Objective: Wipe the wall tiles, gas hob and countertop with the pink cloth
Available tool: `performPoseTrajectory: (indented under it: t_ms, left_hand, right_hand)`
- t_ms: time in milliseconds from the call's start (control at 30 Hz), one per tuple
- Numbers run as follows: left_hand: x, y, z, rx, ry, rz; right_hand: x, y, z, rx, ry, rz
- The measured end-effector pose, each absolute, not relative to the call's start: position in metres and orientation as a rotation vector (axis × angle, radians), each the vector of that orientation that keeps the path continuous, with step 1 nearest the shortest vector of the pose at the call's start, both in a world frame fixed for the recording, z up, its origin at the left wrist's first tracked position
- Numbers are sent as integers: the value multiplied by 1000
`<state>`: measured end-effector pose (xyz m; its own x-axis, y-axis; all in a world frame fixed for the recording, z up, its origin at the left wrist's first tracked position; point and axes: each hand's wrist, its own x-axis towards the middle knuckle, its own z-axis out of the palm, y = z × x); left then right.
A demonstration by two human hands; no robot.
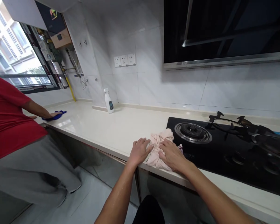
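A crumpled pale pink cloth point(159, 139) lies on the cream countertop point(112, 127), just left of the black glass gas hob point(226, 149). My left hand point(139, 151) rests flat at the cloth's left edge, fingers stretched out and touching it. My right hand point(172, 154) lies palm down on top of the cloth, fingers spread and pressing it to the counter near the front edge.
A white spray bottle point(109, 101) stands at the wall. Another person in a red shirt point(7, 115) holds a blue cloth point(54, 115) on the counter at far left. Pan supports point(233, 123) sit on the hob; a black range hood point(224, 31) hangs above.
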<state>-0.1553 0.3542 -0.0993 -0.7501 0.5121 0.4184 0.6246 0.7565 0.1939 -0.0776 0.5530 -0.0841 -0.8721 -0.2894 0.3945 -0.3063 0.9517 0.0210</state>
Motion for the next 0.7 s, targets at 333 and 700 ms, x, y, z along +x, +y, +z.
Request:
performPoseTrajectory:
  t_ms: [333, 700]
  left_hand:
    - [-153, 354, -98, -910, -2599, -550]
    - [-155, 351, -105, -904, -2615, -559]
  right_hand:
    - [-148, 558, -74, 495, -2812, 107]
    - [-215, 596, -69, 237, -2830, 155]
